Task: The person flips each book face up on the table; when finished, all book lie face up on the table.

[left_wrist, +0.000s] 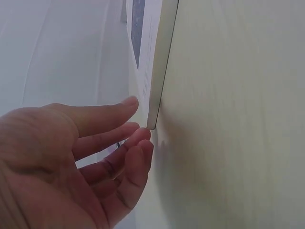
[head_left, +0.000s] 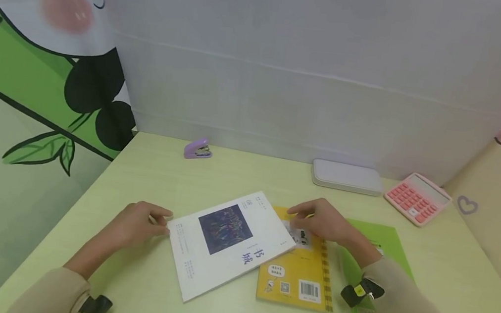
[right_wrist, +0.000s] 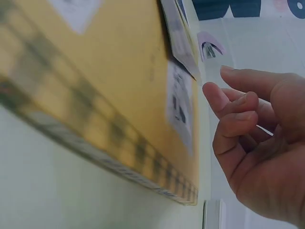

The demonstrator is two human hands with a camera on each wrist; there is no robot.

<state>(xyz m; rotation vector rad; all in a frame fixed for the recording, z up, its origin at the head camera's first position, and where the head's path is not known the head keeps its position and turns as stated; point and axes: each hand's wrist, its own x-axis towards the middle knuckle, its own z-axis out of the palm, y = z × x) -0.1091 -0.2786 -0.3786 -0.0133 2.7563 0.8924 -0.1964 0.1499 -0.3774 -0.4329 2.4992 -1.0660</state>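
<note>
A white magazine (head_left: 220, 243) with a dark picture on its cover lies askew. Its right part overlaps a yellow spiral-bound book (head_left: 289, 279). My left hand (head_left: 139, 224) is at the magazine's left corner, fingers loosely bent; in the left wrist view the fingertips (left_wrist: 145, 136) are right by that corner, and I cannot tell whether they touch it. Above the yellow book's upper part hovers my right hand (head_left: 322, 222), with nothing in its fingers. The right wrist view shows its loosely curled fingers (right_wrist: 228, 129) apart from the magazine's corner.
To the right, partly under my right forearm, lies a green book (head_left: 386, 238). Along the back stand a purple stapler (head_left: 197, 149), a pale flat case (head_left: 347, 177) and a pink calculator (head_left: 418, 198). A pale cloth wall (head_left: 282, 104) closes off the table's far edge.
</note>
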